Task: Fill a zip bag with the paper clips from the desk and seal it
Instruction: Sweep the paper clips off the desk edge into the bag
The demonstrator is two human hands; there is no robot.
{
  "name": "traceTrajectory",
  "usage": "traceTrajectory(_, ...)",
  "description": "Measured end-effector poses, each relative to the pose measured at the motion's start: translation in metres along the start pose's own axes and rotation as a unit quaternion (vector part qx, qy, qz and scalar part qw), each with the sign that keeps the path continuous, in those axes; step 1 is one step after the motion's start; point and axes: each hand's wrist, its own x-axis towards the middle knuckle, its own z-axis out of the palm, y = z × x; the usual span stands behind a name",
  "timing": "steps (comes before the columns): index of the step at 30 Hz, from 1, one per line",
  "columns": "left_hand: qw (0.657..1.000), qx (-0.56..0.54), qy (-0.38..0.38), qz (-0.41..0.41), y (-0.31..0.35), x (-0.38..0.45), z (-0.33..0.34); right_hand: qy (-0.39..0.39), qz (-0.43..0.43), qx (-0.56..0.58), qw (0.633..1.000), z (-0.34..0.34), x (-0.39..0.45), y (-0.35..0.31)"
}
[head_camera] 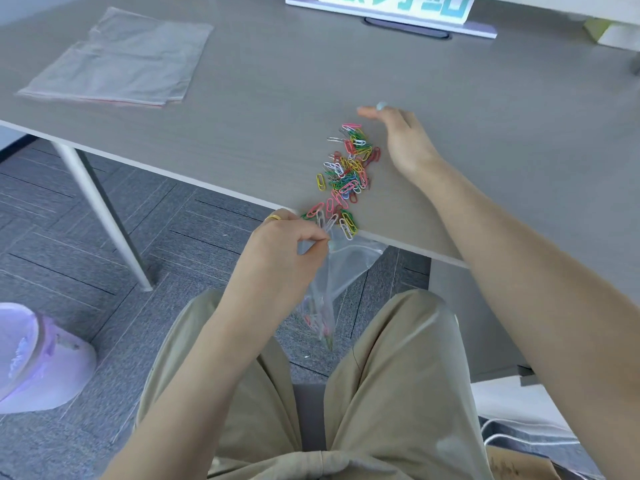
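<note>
The person's left hand (284, 244) pinches the rim of a clear zip bag (341, 271), holding its mouth just under the near edge of the desk (242, 98); a few clips already lie in the bag's bottom. The right hand (401, 136) rests flat on the desk, fingers straight, beside the far end of a strip of coloured paper clips (346, 174) running to the edge. A stack of spare zip bags (117, 60) lies far left. Grey carpet tiles (69, 209) cover the floor.
</note>
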Motion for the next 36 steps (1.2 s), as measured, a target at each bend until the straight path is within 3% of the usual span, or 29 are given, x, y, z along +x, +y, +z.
traceTrajectory(4, 1.0, 0.005, -0.009, -0.006, 0.0, -0.001, -0.001, -0.051, 0.006, -0.072, 0.996, 0.002, 0.01, 0.007)
traceTrajectory(16, 1.0, -0.016, -0.019, -0.01, 0.002, -0.005, 0.001, -0.078, 0.008, -0.076, 0.994, 0.002, -0.008, 0.003)
traceTrajectory(27, 1.0, -0.01, -0.003, 0.01, 0.009, -0.006, 0.005, -0.126, -0.048, -0.063, 0.989, 0.002, -0.062, 0.004)
traceTrajectory(30, 1.0, -0.013, 0.0, 0.01, 0.008, -0.008, 0.004, -0.092, -0.045, -0.049, 0.994, 0.0, -0.07, 0.007)
traceTrajectory(33, 1.0, -0.01, 0.002, 0.007, 0.007, -0.009, 0.004, -0.034, -0.035, -0.136, 0.99, -0.006, -0.077, 0.012)
traceTrajectory(36, 1.0, -0.009, 0.004, 0.01, 0.008, -0.009, 0.005, -0.059, -0.049, -0.206, 0.975, -0.009, -0.087, 0.015)
